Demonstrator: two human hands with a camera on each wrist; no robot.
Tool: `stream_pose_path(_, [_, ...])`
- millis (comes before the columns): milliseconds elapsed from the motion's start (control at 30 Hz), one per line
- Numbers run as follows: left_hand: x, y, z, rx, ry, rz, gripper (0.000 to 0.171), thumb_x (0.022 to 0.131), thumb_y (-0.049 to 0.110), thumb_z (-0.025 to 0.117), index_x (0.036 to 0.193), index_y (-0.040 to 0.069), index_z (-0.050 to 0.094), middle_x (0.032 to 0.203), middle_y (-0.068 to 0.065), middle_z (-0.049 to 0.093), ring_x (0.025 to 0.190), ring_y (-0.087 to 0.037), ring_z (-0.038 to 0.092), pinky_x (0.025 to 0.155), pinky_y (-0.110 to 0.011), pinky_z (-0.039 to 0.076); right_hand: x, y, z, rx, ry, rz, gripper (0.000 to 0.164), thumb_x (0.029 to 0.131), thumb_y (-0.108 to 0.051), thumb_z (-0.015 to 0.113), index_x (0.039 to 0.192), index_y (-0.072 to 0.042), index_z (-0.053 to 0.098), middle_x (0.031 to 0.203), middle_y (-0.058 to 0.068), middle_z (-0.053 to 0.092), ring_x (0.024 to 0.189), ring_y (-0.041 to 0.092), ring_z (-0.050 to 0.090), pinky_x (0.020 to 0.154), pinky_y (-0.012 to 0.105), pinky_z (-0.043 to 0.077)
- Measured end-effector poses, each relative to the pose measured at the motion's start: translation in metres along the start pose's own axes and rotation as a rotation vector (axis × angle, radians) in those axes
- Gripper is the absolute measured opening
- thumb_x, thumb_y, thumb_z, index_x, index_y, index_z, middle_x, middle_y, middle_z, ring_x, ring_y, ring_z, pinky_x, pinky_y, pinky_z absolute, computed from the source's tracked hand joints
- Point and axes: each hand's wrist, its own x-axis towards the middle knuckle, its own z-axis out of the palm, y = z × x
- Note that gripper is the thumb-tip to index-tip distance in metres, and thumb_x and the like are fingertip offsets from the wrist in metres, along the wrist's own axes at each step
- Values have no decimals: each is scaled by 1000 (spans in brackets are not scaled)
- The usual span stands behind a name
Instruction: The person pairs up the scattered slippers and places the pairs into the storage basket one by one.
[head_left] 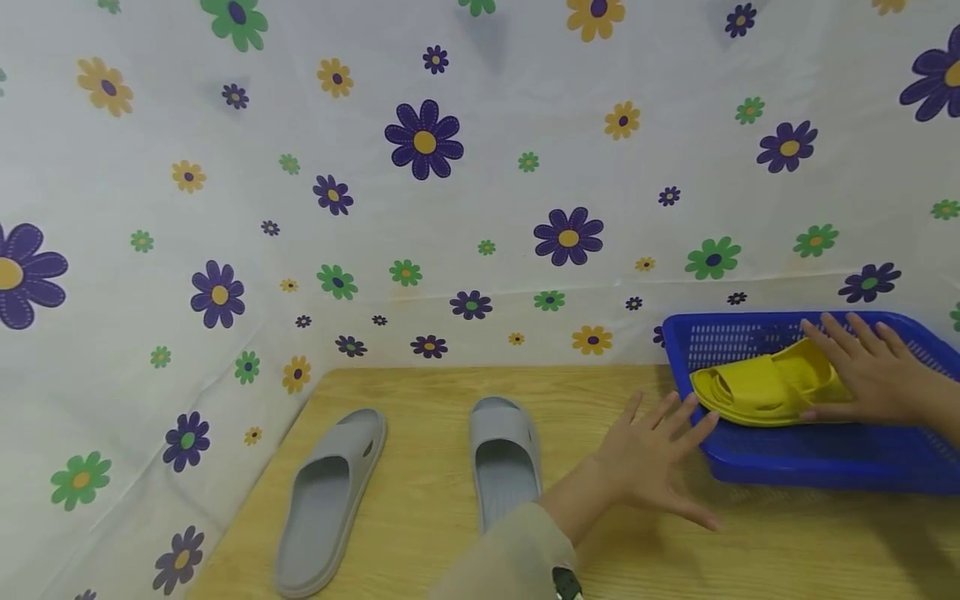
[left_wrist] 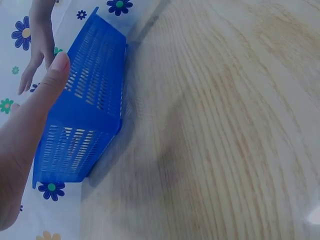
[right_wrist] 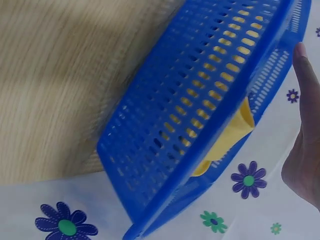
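Observation:
My left hand point(head_left: 648, 457), fingers spread and straight, hovers at the near left corner of the blue basket point(head_left: 810, 473) with nothing in it. In the left wrist view its thumb overlaps the basket's perforated side. Over the basket's right half is my right hand point(head_left: 873, 375), its fingers also straight and fanned out, holding nothing. Yellow slipper footwear point(head_left: 750, 390) lies inside the basket, toe to the left, its right end partly hidden behind the right hand. The right wrist view shows yellow through the basket's slots, with the right hand point(right_wrist: 305, 130) above the rim.
Two grey slippers stand apart on the wooden tabletop point(head_left: 420, 500), one at the left point(head_left: 318, 508) and one in the middle point(head_left: 504, 442), partly covered by my left sleeve point(head_left: 517, 554). A white flowered cloth point(head_left: 487, 192) hangs behind the table and along its left side.

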Motion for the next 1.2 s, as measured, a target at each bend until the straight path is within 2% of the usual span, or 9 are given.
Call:
stream_pose_path(133, [-4,-8,1,-6,-9,-26,117,65,93,32,145,30,-24,159,3,-10,145,-17,-7,117,-49,3,3,-9,-7,16,-5,-18,126,73,-61,69,149,-10,-16,150,37,-3,136,51,-14,106,59,-20])
stream_pose_path(233, [-7,-15,1,-7,16,-38,117,65,93,33,147,29,-23,159,1,-9,146,-19,-7,116,-52,4,6,-15,-11,10,-27,-31,124,74,-62,66,149,-9,-17,149,36,-8,136,51,-16,105,58,-22])
stream_pose_path(467, [-12,-32,1,-81,64,-93,115,67,90,39,150,30,-15,158,0,-14,145,-20,-12,114,-56,0,9,-25,-16,28,-42,-36,123,75,-61,66,150,-8,-15,149,37,-4,136,54,-8,106,64,-15])
stream_pose_path(733, [-21,-47,3,-74,86,-125,116,68,89,39,146,30,-23,159,0,-12,145,-24,-9,113,-58,-4,9,-30,-18,72,-51,-36,123,74,-60,68,150,-9,-15,150,37,-3,137,54,-3,105,62,-20])
stream_pose_path(1000, [-28,-59,6,-56,106,-145,114,69,89,38,148,30,-20,158,-3,-8,145,-27,-6,113,-59,-2,13,-36,-22,125,-60,-78,120,76,-56,68,150,-9,-13,149,38,3,138,52,-2,105,66,-13])
stream_pose_path(1200, [-33,-69,7,-73,89,-186,112,69,89,38,149,32,-16,159,-3,-6,145,-25,-5,113,-59,-2,20,-48,-30,137,-103,-87,118,77,-58,66,150,-10,-13,150,37,5,139,50,0,103,65,-20])
